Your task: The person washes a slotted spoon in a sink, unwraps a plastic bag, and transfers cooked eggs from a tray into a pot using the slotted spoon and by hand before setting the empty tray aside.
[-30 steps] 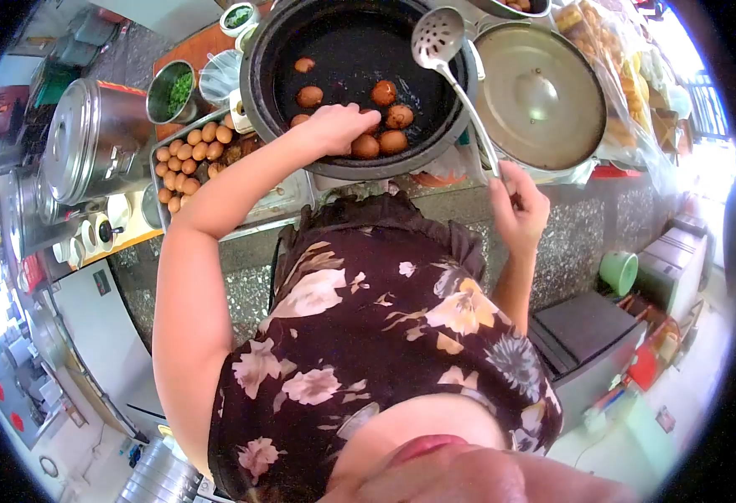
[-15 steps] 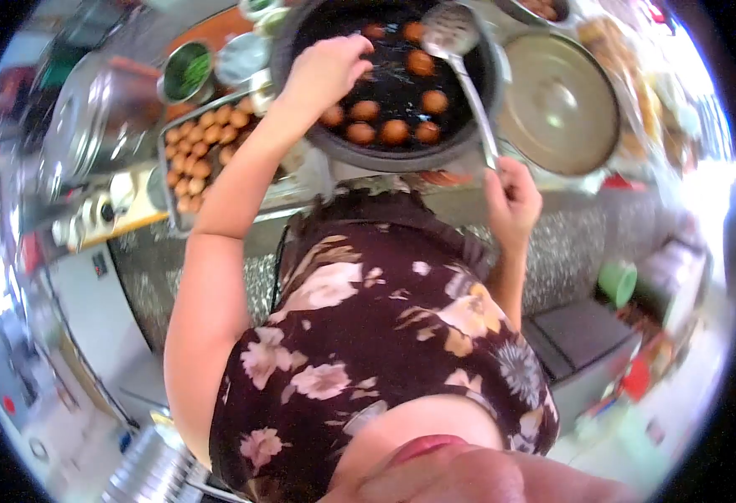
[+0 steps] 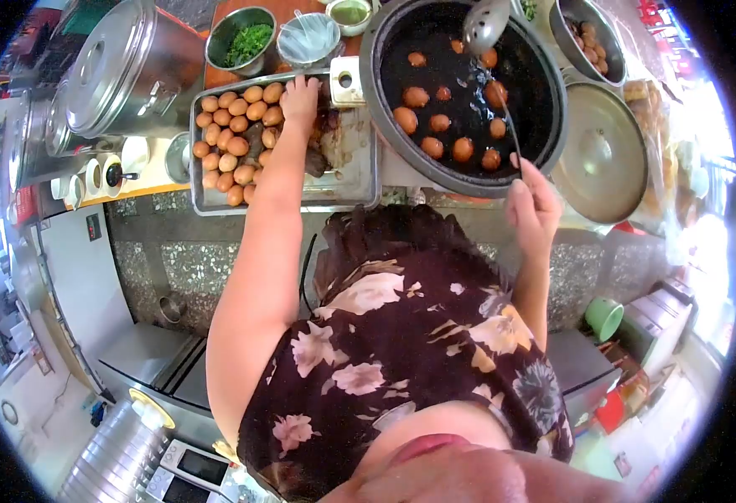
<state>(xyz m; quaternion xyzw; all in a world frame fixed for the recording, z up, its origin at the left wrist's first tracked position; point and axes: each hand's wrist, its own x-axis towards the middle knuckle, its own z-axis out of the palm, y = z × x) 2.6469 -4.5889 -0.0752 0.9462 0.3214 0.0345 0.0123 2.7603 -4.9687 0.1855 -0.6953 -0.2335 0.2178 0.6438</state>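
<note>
My left hand (image 3: 299, 99) reaches over the metal tray (image 3: 368, 180), fingers down beside the brown eggs (image 3: 238, 121) that fill its left half; its fingertips are partly hidden, and I cannot make out whether they hold an egg. My right hand (image 3: 534, 201) is closed around the handle of a slotted ladle (image 3: 486, 27), whose bowl hangs over the far side of the black pot (image 3: 378, 109). Several brown eggs (image 3: 416, 97) sit spread out in the pot's dark liquid. Dark wet matter (image 3: 316, 151) lies in the tray next to my left hand.
A bowl of chopped greens (image 3: 249, 44) and a bowl with a plastic bag (image 3: 308, 38) stand behind the tray. Large steel pots (image 3: 125, 75) are at the left. Right of the black pot lie a round lid (image 3: 600, 155) and a metal bowl of eggs (image 3: 562, 33).
My left hand has moved from the pot to the tray on the left. The ladle has turned and shifted over the pot's far side. The view has swung left, and more eggs show in the pot.
</note>
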